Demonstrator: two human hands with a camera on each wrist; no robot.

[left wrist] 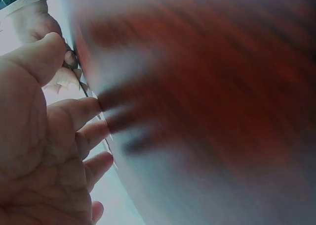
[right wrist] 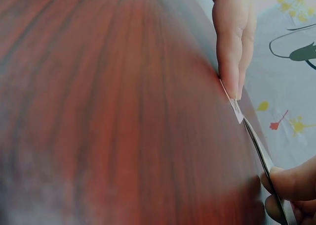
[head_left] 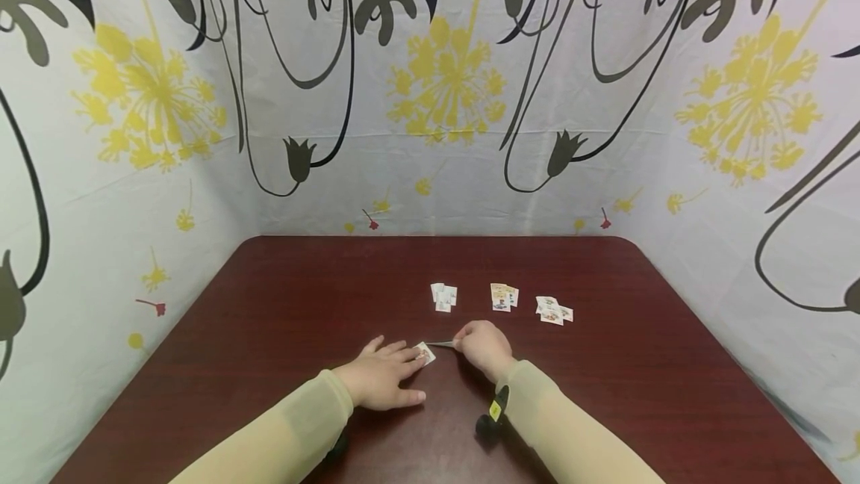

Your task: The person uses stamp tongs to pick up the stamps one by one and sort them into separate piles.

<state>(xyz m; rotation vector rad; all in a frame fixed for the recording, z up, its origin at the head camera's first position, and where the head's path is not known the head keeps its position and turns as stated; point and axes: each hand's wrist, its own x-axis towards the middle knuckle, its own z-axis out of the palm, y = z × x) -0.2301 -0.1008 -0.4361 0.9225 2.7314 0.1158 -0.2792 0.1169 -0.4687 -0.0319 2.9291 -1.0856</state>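
Flat on the table, a small white printed card lies under the fingertips of my left hand. That hand is spread palm down, and part of the card is hidden beneath it. My right hand pinches slim metal tweezers between thumb and fingers. Their tip points left and meets the edge of the card, as the right wrist view shows. In the left wrist view the straight fingers of the left hand press down at the table surface.
Beyond the hands lie three small clusters of printed cards: a pale one, an orange-and-white one and a third farther right. The dark red wooden table ends against a flower-patterned cloth at the back and sides.
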